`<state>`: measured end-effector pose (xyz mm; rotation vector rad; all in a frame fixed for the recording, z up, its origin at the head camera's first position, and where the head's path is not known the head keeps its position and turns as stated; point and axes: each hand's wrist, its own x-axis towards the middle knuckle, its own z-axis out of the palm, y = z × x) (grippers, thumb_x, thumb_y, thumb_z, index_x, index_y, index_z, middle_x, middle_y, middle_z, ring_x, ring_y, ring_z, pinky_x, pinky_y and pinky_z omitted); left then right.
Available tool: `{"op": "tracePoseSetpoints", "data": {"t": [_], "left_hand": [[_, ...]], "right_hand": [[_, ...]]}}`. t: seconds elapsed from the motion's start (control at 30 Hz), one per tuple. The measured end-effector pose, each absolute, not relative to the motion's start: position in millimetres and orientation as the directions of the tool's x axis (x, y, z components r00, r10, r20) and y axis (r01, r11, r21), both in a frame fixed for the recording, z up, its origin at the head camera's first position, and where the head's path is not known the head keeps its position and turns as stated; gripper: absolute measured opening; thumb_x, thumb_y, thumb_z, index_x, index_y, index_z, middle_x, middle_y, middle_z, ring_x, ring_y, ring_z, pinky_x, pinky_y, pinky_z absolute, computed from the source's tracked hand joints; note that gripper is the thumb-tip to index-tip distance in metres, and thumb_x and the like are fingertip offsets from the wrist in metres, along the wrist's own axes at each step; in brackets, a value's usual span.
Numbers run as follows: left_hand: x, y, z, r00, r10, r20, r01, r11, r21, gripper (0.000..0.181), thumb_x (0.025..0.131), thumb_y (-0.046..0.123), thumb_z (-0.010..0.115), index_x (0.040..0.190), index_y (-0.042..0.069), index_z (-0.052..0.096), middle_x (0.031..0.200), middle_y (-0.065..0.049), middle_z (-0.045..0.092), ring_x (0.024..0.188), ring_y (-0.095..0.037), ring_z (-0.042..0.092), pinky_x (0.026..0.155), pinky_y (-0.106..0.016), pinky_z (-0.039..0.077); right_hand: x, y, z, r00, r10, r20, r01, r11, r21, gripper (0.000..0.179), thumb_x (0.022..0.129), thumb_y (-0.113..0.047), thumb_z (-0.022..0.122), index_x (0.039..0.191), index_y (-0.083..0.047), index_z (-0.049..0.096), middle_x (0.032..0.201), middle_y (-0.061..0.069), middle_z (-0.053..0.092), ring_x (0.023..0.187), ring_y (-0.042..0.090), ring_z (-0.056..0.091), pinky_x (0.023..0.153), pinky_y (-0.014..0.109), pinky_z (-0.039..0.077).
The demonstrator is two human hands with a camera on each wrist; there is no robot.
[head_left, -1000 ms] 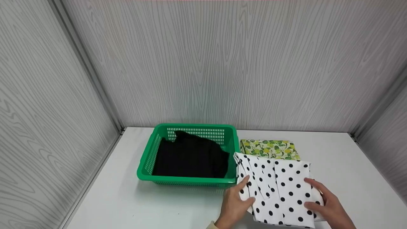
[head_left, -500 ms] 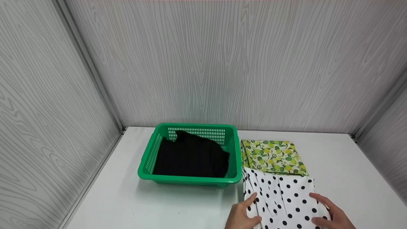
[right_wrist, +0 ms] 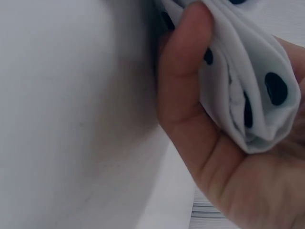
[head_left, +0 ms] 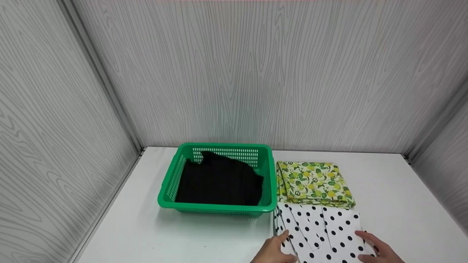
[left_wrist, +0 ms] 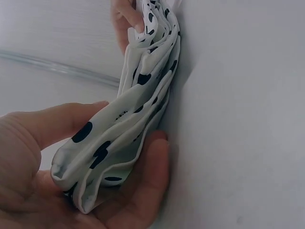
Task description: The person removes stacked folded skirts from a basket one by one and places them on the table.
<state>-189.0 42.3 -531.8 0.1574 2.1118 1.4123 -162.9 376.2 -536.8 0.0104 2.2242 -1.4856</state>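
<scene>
A folded white cloth with black polka dots lies at the front right in the head view, cut off by the lower frame edge. My left hand grips its left side and my right hand its right side. The left wrist view shows the thick stack of folded layers pinched between the left thumb on top and fingers underneath. From the right wrist, fingers curl under the folded end, close over the white table. Just behind is a folded lemon-print cloth, its front edge meeting the dotted cloth in view.
Left of the cloths stands a green plastic basket with a black cloth inside, its right rim close beside both folded cloths. Grey wood-grain panels enclose the white table at the back and sides.
Both hands have drawn the polka-dot cloth toward the front edge, off the lemon-print cloth it overlapped in view, which now shows fully. The basket has stayed in place.
</scene>
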Motion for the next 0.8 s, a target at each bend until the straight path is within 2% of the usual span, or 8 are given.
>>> {"op": "tracePoseSetpoints", "data": {"t": [0.07, 0.13, 0.2, 0.33, 0.43, 0.53, 0.7, 0.8], "left_hand": [[-189.1, 43.4, -533.8, -0.819, 0.407, -0.405, -0.221, 0.427, 0.877, 0.066, 0.073, 0.009, 0.073, 0.132, 0.001, 0.047, 0.129, -0.014, 0.051, 0.098, -0.02, 0.057, 0.091, -0.042, 0.041], [-189.4, 44.4, -535.7, -0.819, 0.405, -0.406, -0.229, 0.419, 0.879, 0.066, 0.072, 0.009, 0.073, 0.132, 0.0, 0.047, 0.133, -0.014, 0.046, 0.107, -0.025, 0.054, 0.093, -0.043, 0.04], [-190.1, 45.2, -536.5, -0.82, 0.396, -0.414, -0.238, 0.422, 0.875, 0.066, 0.072, 0.009, 0.074, 0.131, 0.0, 0.047, 0.134, -0.013, 0.046, 0.119, -0.025, 0.045, 0.094, -0.045, 0.038], [-190.8, 47.5, -535.6, -0.822, 0.354, -0.445, -0.277, 0.434, 0.857, 0.066, 0.072, 0.01, 0.075, 0.131, 0.001, 0.048, 0.132, -0.014, 0.048, 0.121, -0.027, 0.043, 0.094, -0.046, 0.037], [-189.1, 50.0, -533.6, -0.835, 0.336, -0.436, -0.265, 0.449, 0.853, 0.066, 0.072, 0.011, 0.076, 0.131, 0.002, 0.048, 0.13, -0.013, 0.05, 0.12, -0.026, 0.044, 0.092, -0.045, 0.039], [-186.1, 52.1, -531.7, -0.858, 0.345, -0.382, -0.211, 0.442, 0.872, 0.067, 0.072, 0.013, 0.075, 0.132, 0.003, 0.048, 0.132, -0.011, 0.049, 0.122, -0.026, 0.042, 0.094, -0.045, 0.038], [-180.2, 50.0, -530.7, -0.876, 0.369, -0.312, -0.144, 0.417, 0.897, 0.067, 0.073, 0.012, 0.073, 0.133, 0.003, 0.046, 0.135, -0.009, 0.046, 0.125, -0.025, 0.039, 0.096, -0.044, 0.036], [-178.7, 48.5, -530.0, -0.87, 0.384, -0.309, -0.134, 0.419, 0.898, 0.066, 0.074, 0.013, 0.073, 0.134, 0.005, 0.046, 0.135, -0.008, 0.046, 0.125, -0.025, 0.038, 0.096, -0.044, 0.036]], "right_hand": [[-163.6, 376.8, -536.2, -0.892, -0.233, -0.387, 0.259, 0.44, -0.86, 0.073, 0.088, -0.023, 0.059, 0.139, 0.008, 0.016, 0.136, 0.042, 0.003, 0.11, 0.035, 0.045, 0.084, 0.044, 0.043], [-163.0, 376.1, -534.5, -0.886, -0.231, -0.402, 0.278, 0.429, -0.859, 0.074, 0.089, -0.023, 0.059, 0.14, 0.006, 0.015, 0.137, 0.041, 0.001, 0.112, 0.035, 0.043, 0.086, 0.044, 0.043], [-162.7, 374.8, -532.8, -0.882, -0.244, -0.402, 0.28, 0.415, -0.866, 0.073, 0.09, -0.023, 0.057, 0.141, 0.006, 0.014, 0.137, 0.04, 0.0, 0.114, 0.035, 0.042, 0.087, 0.044, 0.042], [-163.0, 370.9, -529.4, -0.892, -0.247, -0.379, 0.249, 0.431, -0.867, 0.072, 0.091, -0.023, 0.057, 0.14, 0.008, 0.015, 0.139, 0.04, 0.004, 0.118, 0.039, 0.038, 0.092, 0.047, 0.039], [-164.0, 370.5, -527.5, -0.915, -0.206, -0.346, 0.204, 0.503, -0.84, 0.073, 0.088, -0.023, 0.061, 0.139, 0.009, 0.021, 0.139, 0.039, 0.01, 0.123, 0.05, 0.026, 0.095, 0.056, 0.031], [-164.3, 371.0, -526.6, -0.93, -0.144, -0.339, 0.211, 0.547, -0.81, 0.074, 0.084, -0.023, 0.066, 0.139, 0.007, 0.026, 0.14, 0.036, 0.013, 0.126, 0.053, 0.015, 0.096, 0.061, 0.025], [-163.5, 369.4, -528.6, -0.932, -0.117, -0.343, 0.24, 0.509, -0.827, 0.074, 0.081, -0.016, 0.068, 0.139, 0.005, 0.027, 0.141, 0.036, 0.011, 0.126, 0.051, 0.016, 0.095, 0.056, 0.031], [-163.6, 367.2, -527.8, -0.925, -0.054, -0.375, 0.29, 0.535, -0.794, 0.074, 0.079, -0.018, 0.07, 0.139, 0.0, 0.031, 0.141, 0.034, 0.012, 0.126, 0.052, 0.017, 0.094, 0.057, 0.031]]}}
